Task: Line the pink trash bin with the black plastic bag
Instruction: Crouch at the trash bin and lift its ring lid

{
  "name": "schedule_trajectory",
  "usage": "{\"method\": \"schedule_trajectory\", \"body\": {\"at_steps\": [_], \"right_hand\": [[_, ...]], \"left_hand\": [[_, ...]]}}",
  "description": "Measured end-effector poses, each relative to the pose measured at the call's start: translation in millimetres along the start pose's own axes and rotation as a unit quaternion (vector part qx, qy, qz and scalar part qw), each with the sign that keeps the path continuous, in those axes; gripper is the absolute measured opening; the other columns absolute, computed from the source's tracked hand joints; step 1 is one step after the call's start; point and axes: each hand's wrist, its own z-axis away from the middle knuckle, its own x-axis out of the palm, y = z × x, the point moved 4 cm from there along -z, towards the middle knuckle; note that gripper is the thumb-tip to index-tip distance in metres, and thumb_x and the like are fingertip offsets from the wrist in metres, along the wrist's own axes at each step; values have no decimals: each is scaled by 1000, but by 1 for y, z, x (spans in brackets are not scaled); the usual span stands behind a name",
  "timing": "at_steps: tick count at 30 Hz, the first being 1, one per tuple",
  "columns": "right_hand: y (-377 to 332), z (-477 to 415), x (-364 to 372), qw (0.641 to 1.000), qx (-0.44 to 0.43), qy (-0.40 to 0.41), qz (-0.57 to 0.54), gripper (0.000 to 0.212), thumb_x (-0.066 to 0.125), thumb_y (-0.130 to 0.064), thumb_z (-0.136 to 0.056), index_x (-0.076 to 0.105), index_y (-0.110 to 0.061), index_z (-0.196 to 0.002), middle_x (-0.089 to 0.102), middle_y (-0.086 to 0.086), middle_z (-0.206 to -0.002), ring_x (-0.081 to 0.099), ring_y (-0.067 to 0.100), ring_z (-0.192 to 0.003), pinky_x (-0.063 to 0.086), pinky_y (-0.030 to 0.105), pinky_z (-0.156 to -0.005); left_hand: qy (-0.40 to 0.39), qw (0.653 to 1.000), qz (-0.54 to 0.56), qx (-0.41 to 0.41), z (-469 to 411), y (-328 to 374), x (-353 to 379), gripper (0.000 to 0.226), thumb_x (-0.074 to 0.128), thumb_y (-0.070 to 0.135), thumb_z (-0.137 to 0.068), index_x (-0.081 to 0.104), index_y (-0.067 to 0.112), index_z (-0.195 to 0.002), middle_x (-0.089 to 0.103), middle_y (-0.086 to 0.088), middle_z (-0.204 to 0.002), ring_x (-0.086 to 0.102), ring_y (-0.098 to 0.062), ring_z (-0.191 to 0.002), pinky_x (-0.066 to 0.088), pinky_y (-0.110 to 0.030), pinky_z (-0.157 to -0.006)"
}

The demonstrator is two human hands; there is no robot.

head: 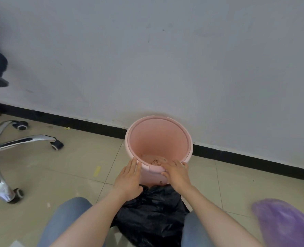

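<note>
Left hand (129, 177) fingers (134, 164) flat on pink bin (158, 120) rim, right hand (177, 174) pinching it, black bag (153, 211) at base

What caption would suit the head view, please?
Left hand and right hand at rim of pink bin, black bag below.

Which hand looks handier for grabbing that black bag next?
Left, probably. The left hand lies flat against the pink bin rim, its wrist right over the black bag. The right hand grips the rim, steadying the bin.
</note>
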Motion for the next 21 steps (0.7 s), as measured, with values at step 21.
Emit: {"method": "schedule_trajectory", "body": {"at_steps": [21], "right_hand": [[-14, -89, -205, 945, 52, 323, -13, 28, 42, -27, -96, 55, -10, -114, 54, 22, -112, 46, 37, -108, 41, 43, -83]], "left_hand": [[-31, 999, -7, 5, -7, -9, -29, 65, 38, 23, -91, 6, 7, -145, -1, -12, -157, 2, -25, -145, 12, -36, -118]]}}
